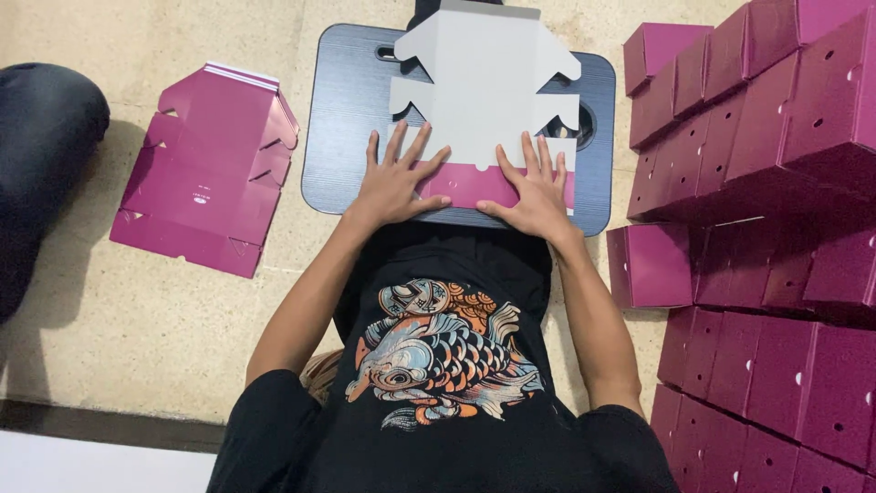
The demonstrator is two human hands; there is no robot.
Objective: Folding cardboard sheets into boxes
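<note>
1. Two bare hands press on one cardboard blank in the middle of the view; the items below run from left to right.
2. Far left, a dark rounded shape (pixel 41 164) lies at the frame edge on the beige floor (pixel 137 319); what it is cannot be told.
3. Next comes a stack of flat magenta blanks (pixel 205 164), unfolded and lying on the floor, well apart from the hands.
4. In the centre sits a dark grey lap board (pixel 351 119) with rounded corners.
5. On that board rests the box blank (pixel 484 82), its white inner side up, with the near flap folded over so its magenta face shows between the hands.
6. The left hand (pixel 392 187) lies flat, palm down, fingers spread wide; it grips nothing and presses on the left end of the folded flap and the white panel above.
7. The right hand (pixel 534 196) is likewise flat and open, fingers slightly fanned, pushing down on the right end of the same flap, closing on nothing.
8. Below the hands, a black shirt with a fish print (pixel 438 356) fills the lower centre.
9. Far right, many finished magenta boxes (pixel 776 137) with small holes are stacked in rows beside the board.
</note>
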